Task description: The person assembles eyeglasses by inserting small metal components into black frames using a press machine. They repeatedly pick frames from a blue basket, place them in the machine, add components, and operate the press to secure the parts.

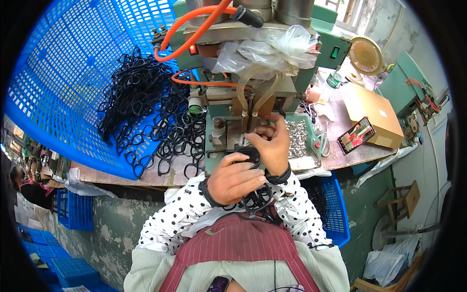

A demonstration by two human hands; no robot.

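My left hand [236, 181] is closed round black eyeglass frames [252, 155], several of which hang below it toward my lap. My right hand [273, 146] reaches in at the green bench machine [214, 134], thumb and fingers pinched beside the narrow metal tips where two clear tubes [265, 100] come down. What these fingers hold is too small and too covered to make out. By my right hand lies a tray of small shiny metal parts [297, 137]. A heap of black eyeglass frames [138, 92] spills from the tilted blue basket on the left onto the tabletop.
The big blue perforated basket [53, 97] leans over the bench's left side. Orange hoses [194, 36] loop above the machine. On the right are a cardboard box [374, 112], a propped phone [356, 135] and scissors [323, 141]. Another blue basket [335, 209] stands below the bench.
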